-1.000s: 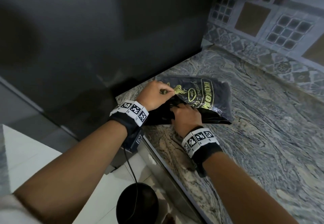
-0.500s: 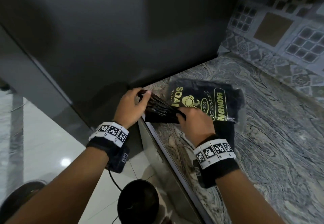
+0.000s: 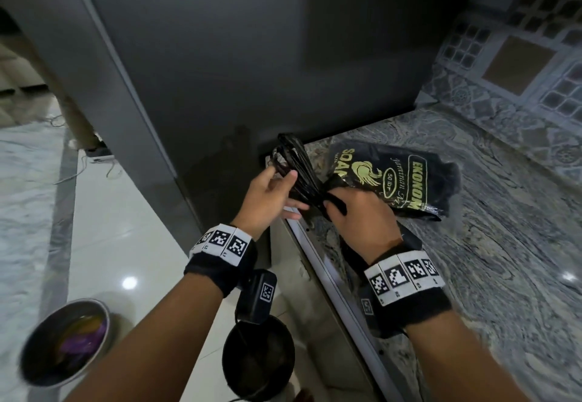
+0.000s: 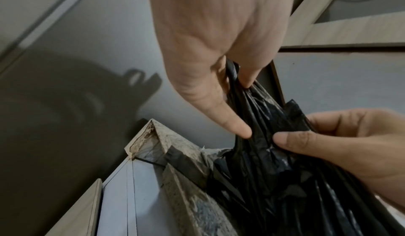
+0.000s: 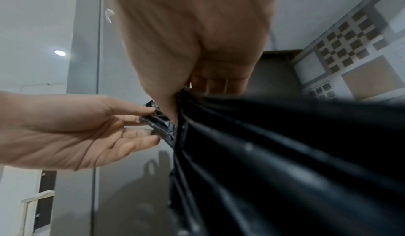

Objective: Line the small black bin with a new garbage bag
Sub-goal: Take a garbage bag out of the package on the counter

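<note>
A folded black garbage bag (image 3: 294, 162) is held up between both hands over the counter's left corner. My left hand (image 3: 288, 189) pinches its upper part between thumb and fingers; the left wrist view shows the thumb (image 4: 237, 127) pressed on the plastic (image 4: 263, 162). My right hand (image 3: 330, 208) grips the bag's lower end, fingers curled round it, and the right wrist view shows the bag (image 5: 285, 153) bunched under the palm. The small black bin (image 3: 258, 360) stands on the floor below my left wrist. Its inside looks dark.
A pack of black bags with gold print (image 3: 396, 181) lies on the marble counter (image 3: 488, 260) right of my hands. A tall grey fridge (image 3: 204, 71) stands close behind and left. A metal bowl (image 3: 66, 341) with coloured contents sits on the white floor at lower left.
Both hands drew one folded bag out of the pack, carried it left past the counter edge and raised it. The pack stayed on the counter.
</note>
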A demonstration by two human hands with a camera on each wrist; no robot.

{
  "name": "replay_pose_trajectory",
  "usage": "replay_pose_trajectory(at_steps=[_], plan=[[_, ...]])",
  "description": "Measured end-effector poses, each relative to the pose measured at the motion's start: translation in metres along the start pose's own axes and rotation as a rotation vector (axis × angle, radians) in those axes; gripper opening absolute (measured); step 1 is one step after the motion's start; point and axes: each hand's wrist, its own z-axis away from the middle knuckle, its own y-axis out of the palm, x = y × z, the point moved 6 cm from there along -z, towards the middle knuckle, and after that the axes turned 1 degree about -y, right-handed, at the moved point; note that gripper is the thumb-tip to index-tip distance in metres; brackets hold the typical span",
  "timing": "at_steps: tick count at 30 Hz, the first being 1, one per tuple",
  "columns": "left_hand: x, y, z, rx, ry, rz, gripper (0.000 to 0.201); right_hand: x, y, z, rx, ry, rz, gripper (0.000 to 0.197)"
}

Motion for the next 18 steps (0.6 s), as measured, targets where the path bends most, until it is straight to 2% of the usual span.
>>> replay_pose_trajectory(at_steps=[9, 15, 18], plan=[[-0.009, -0.016, 0.055, 0.01, 0.081, 0.096, 0.028, 0.035, -0.014, 0.038, -0.048, -0.047, -0.164, 0.019], [-0.018, -0.037, 0.101, 0.017, 0.143, 0.084, 0.027, 0.074, -0.019, 0.06, 0.037, -0.075, -0.398, 0.013], [-0.025, -0.052, 0.127, 0.014, 0.169, 0.088, 0.023, 0.096, -0.02, 0.066, 0.068, -0.041, -0.567, 0.024]])
